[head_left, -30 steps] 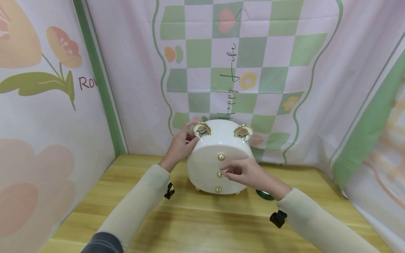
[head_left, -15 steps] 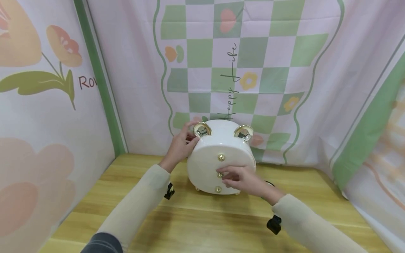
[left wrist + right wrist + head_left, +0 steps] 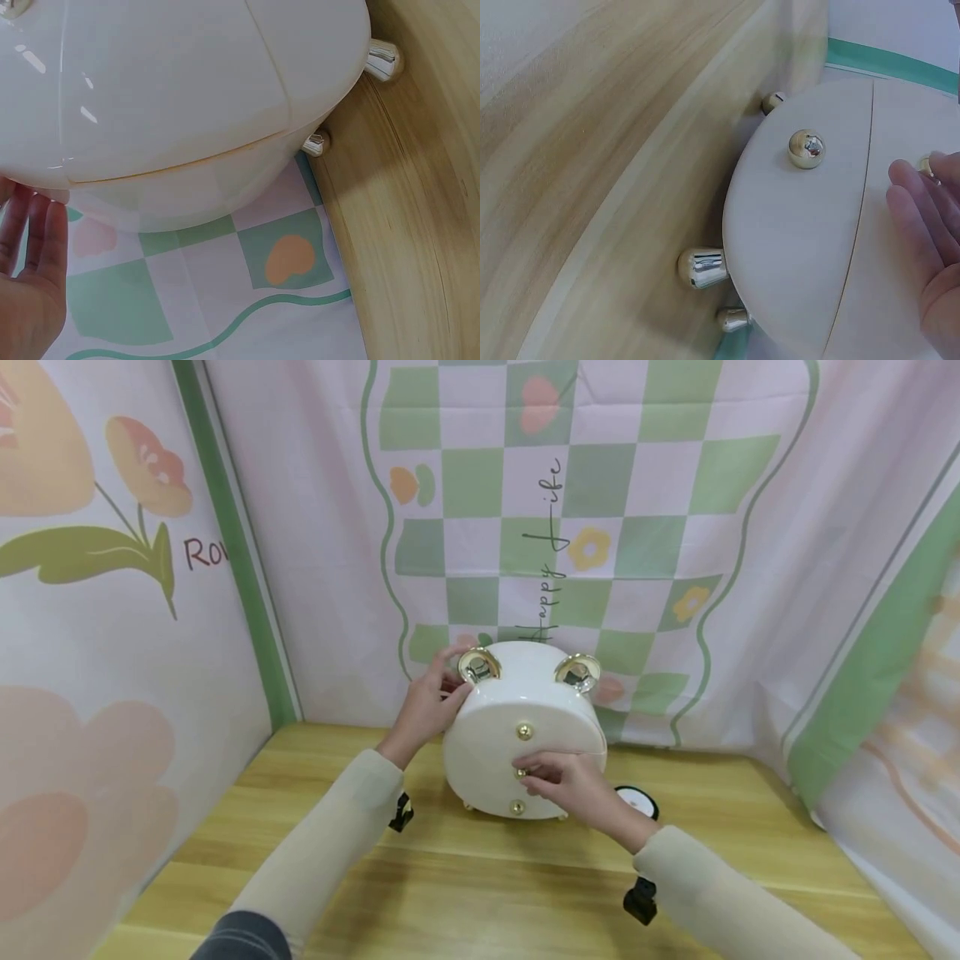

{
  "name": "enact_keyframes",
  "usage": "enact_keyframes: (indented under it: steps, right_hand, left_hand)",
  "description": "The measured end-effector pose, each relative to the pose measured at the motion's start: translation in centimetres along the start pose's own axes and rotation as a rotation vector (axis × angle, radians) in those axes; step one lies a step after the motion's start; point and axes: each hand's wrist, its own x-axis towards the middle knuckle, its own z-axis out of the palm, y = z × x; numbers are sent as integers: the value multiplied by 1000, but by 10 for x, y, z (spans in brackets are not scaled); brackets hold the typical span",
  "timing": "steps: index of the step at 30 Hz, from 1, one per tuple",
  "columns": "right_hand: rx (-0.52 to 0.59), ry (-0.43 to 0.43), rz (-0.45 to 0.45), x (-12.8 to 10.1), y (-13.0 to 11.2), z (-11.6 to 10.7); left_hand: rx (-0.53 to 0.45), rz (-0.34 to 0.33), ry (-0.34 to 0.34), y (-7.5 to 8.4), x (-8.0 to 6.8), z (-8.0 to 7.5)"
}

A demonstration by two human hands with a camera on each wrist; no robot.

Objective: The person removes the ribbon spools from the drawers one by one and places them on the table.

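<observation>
Now right fingers [image 3: 536,770] pinching middle knob [image 3: 521,772], white box [image 3: 491,760]

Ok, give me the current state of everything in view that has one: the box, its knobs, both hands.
Round white box with gold ears: upright on its gold feet, drawers closed.
Middle gold knob: pinched by the right hand.
Top gold knob: untouched.
Bottom gold knob: untouched.
Left hand: steadies the box beside its left ear.
Right hand: fingertips on the middle knob.

The right hand [image 3: 572,783] slid left onto the middle gold knob [image 3: 520,772], uncovering a little round thing [image 3: 636,800] behind it.
</observation>
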Motion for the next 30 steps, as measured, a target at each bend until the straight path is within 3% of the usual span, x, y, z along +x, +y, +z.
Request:
enact_keyframes:
  steps: [7, 18, 30]
  right_hand:
    - [31, -24, 22, -5, -3, 1]
    - [-17, -13, 62, -21, -16, 2]
    - [13, -14, 35, -43, -31, 10]
  left_hand:
    - [7, 3, -3, 0, -1, 0]
    - [-3, 4, -8, 1, 0, -1]
    - [-10, 18, -3, -1, 0, 0]
